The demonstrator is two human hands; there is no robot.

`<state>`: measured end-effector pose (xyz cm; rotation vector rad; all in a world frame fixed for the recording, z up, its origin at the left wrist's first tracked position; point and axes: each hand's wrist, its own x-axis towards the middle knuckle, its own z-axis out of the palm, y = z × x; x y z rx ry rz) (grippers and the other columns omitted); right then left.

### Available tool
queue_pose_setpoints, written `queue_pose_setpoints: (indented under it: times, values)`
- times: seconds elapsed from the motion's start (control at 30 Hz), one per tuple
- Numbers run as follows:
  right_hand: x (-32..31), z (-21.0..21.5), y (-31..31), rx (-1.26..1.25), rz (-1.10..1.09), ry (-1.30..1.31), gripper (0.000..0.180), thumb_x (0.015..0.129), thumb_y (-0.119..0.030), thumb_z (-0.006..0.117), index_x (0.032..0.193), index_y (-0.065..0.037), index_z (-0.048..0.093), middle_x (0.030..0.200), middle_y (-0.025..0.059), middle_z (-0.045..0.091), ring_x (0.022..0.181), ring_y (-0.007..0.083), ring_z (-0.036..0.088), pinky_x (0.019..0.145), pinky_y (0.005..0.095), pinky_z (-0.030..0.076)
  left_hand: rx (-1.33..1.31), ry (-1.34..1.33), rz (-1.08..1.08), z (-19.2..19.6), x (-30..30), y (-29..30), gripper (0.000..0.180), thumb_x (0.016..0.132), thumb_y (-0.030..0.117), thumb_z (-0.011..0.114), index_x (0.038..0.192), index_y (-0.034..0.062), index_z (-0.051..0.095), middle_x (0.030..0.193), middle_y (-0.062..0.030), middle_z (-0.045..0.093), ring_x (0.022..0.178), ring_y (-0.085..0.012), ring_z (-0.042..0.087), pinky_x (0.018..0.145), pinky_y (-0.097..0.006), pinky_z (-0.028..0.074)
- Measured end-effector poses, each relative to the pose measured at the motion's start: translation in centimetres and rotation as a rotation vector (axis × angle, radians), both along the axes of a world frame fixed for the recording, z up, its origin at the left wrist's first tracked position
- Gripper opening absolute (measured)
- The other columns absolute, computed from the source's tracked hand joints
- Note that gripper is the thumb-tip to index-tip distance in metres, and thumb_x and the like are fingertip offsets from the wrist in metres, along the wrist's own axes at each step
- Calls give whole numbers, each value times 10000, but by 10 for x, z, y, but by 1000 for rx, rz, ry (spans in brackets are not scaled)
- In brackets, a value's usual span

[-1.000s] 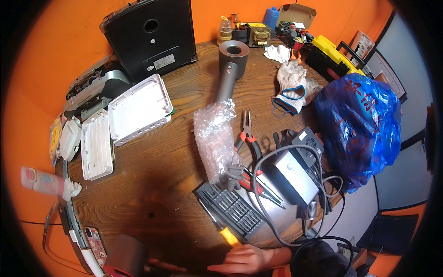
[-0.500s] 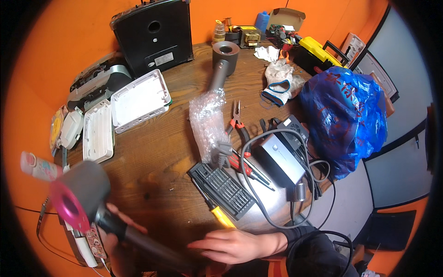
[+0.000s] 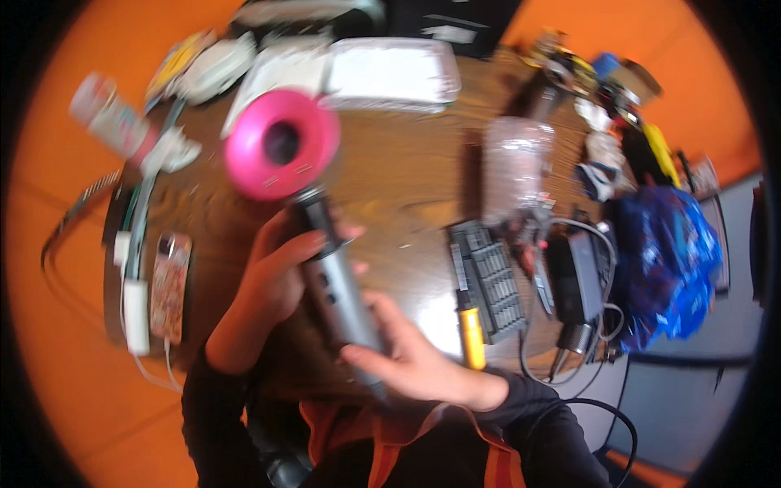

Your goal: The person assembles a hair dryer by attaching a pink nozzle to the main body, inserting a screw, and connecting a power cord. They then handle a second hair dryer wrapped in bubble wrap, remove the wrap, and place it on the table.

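Both hands lift the grey-handled hair dryer with its pink ring head (image 3: 281,143) above the wooden table (image 3: 407,179): left hand (image 3: 272,281) wrapped around the handle, right hand (image 3: 411,358) loosely cupping its lower end. The next move likely calls for a steadier right-hand grip.

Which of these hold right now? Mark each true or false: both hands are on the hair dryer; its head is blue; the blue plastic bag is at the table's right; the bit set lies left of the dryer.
1. Both hands hold the hair dryer: true; the left hand grips the upper handle, the right hand the lower.
2. Its ring head is blue: false; it is pink.
3. The blue plastic bag lies at the table's right side: true.
4. The dark bit set lies left of the dryer: false; it lies to its right.
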<state>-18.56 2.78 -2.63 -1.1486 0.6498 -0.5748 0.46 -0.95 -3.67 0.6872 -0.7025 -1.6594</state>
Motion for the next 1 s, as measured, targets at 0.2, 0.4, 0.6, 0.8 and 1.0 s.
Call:
queue_pose_setpoints:
  times: [0.2, 0.4, 0.6, 0.8, 1.0]
  values:
    - [2, -7, 3, 33, -28, 183, 489, 850, -115, 613, 1207, -36, 287, 888, 89, 526, 696, 131, 567, 602, 261, 464, 84, -118, -67, -2, -12, -3, 362, 825, 163, 555, 1111, -11, 417, 1027, -209, 567, 847, -321, 630, 760, -409, 534]
    - [0, -9, 6, 191, -48, 23, 456, 857, -25, 562, 1193, -40, 255, 814, 54, 502, 609, 107, 548, 534, 227, 465, 63, -179, -137, -3, -10, -6, 363, 822, 178, 570, 1094, -5, 415, 1020, -214, 583, 850, -318, 635, 754, -397, 530]
    - [-3, -10, 5, 66, -40, 134, 434, 855, 0, 542, 1189, -30, 266, 799, 51, 501, 604, 102, 541, 521, 218, 442, 32, -233, -190, -4, -8, -7, 436, 818, 209, 585, 1130, -35, 404, 1064, -251, 579, 972, -328, 604, 868, -420, 481]
    - [-7, -10, 4, 39, -41, 159, 457, 843, -10, 557, 1206, -14, 279, 802, 50, 507, 608, 101, 538, 537, 227, 439, -23, -234, -242, 0, -4, -9, 472, 817, 220, 595, 1145, -65, 411, 1093, -274, 565, 1050, -336, 570, 935, -437, 442]
    - [-8, -6, -1, 185, -14, 18, 486, 828, -18, 577, 1223, -4, 294, 818, 48, 515, 644, 98, 543, 577, 234, 441, -35, -235, -252, -1, -3, -8, 451, 816, 226, 593, 1133, -54, 437, 1090, -268, 568, 1046, -337, 571, 934, -444, 444]
